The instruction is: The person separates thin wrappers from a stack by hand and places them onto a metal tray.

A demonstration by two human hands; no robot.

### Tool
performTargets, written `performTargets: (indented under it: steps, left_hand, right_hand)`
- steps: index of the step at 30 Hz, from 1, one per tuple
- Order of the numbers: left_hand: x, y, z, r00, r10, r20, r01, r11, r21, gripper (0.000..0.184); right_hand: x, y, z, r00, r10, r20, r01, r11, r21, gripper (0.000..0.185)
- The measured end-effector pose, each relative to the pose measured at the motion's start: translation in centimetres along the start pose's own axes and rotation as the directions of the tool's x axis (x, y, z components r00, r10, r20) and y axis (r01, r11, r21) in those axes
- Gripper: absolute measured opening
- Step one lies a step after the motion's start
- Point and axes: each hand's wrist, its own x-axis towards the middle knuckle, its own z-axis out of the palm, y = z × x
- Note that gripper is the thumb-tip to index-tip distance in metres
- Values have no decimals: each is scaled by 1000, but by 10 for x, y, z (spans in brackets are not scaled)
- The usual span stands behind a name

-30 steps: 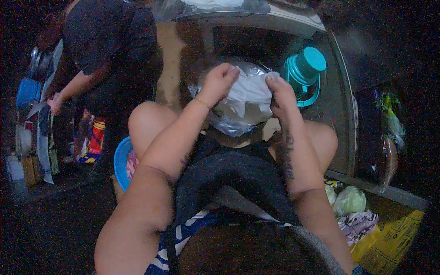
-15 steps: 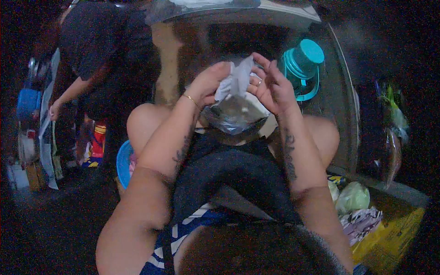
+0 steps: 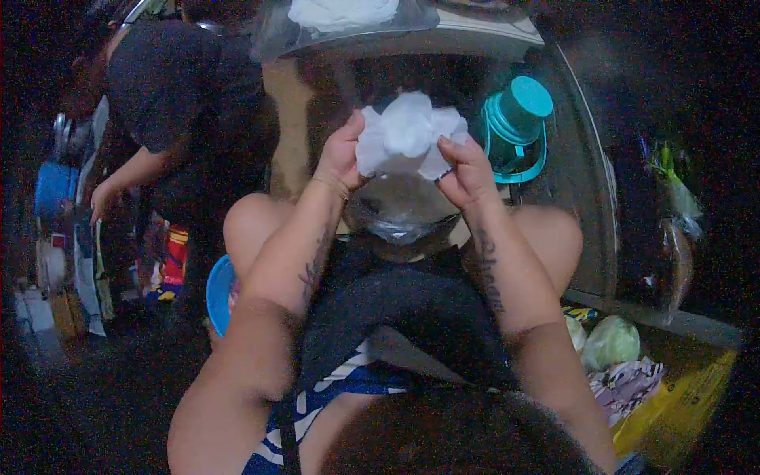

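In front of me, a thin white sheet (image 3: 372, 150), of paper or cloth, is stretched between my two hands. A rounded white lump (image 3: 409, 127) shows at its middle; I cannot tell whether it is a separate thing or part of the sheet. My left hand (image 3: 342, 154) pinches the left edge, thumb on top. The opposite edge is gripped by my right hand (image 3: 469, 168), with its thumb over the sheet. Just below, a clear plastic bag (image 3: 396, 210) sits between my knees, its contents partly hidden.
A turquoise pail (image 3: 526, 103) stands to the right. Behind is a tray (image 3: 340, 36) with a white mass (image 3: 344, 12). At left, another person (image 3: 166, 87) reaches down. A blue basin (image 3: 218, 297) lies by my left thigh; a wrapped cabbage (image 3: 612, 343) sits lower right.
The white sheet has gone from bunched up to spread out, and the lump now shows. My right hand has lowered and closed on its edge. The other person's hand has shifted slightly.
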Motion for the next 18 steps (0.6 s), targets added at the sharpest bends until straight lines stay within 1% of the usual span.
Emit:
performTargets:
  steps: [1,2,3,4,5,6,7,8,10,11,12,14,15,16,18]
  left_hand:
    - [4,-5,-6,998,26,-62,-20,996,86,35]
    - [8,-10,-12,991,56,-121,-35,985,170,32]
    - [2,-13,-3,961,157,-226,-36,885,465,24]
    - [2,-16,-6,913,272,-305,43,679,733,23]
    - [5,-17,-11,851,402,-339,169,400,901,22]
    - [6,-19,-14,785,531,-319,324,87,942,22]
    - [6,-21,-16,706,708,29,134,-173,976,24]
    - [7,-22,-18,697,705,130,36,-215,976,24]
    - [-2,-16,20,655,679,332,-160,-305,939,24]
    - [-2,-18,23,690,618,376,-293,-236,927,20]
    - [-4,-22,27,714,578,394,-333,-214,918,19]
    - [-10,-28,34,750,503,430,-407,-161,899,15]
    - [-8,-33,29,746,508,429,-418,-143,897,16]
    - [-7,-33,28,760,496,420,-389,-170,905,17]
    - [-9,-32,28,785,471,402,-331,-229,915,20]
  right_hand:
    - [1,-4,-7,997,47,-60,-49,998,-30,37]
    - [2,-6,-14,997,41,-58,-49,988,-145,36]
    - [4,-8,-20,998,39,-54,-52,964,-261,35]
    - [5,-8,-25,998,42,-47,-56,926,-374,34]
    - [5,-7,-30,992,79,-103,-114,910,-400,33]
    - [4,-7,-32,981,112,-158,-169,891,-421,32]
    - [5,-5,-33,968,138,-212,-220,872,-436,31]
    - [6,-4,-34,965,143,-220,-235,843,-483,30]
    - [6,-4,-28,960,145,-240,-260,782,-566,29]
    - [8,-1,-34,968,137,-210,-239,758,-607,29]
    - [10,1,-36,975,132,-181,-219,731,-646,29]
    - [9,5,-41,974,145,-174,-225,701,-677,29]
    - [4,0,-24,966,164,-200,-257,698,-669,30]
    - [2,-2,-14,957,183,-224,-287,694,-660,30]
    - [-1,2,-12,961,226,-160,-276,764,-583,31]
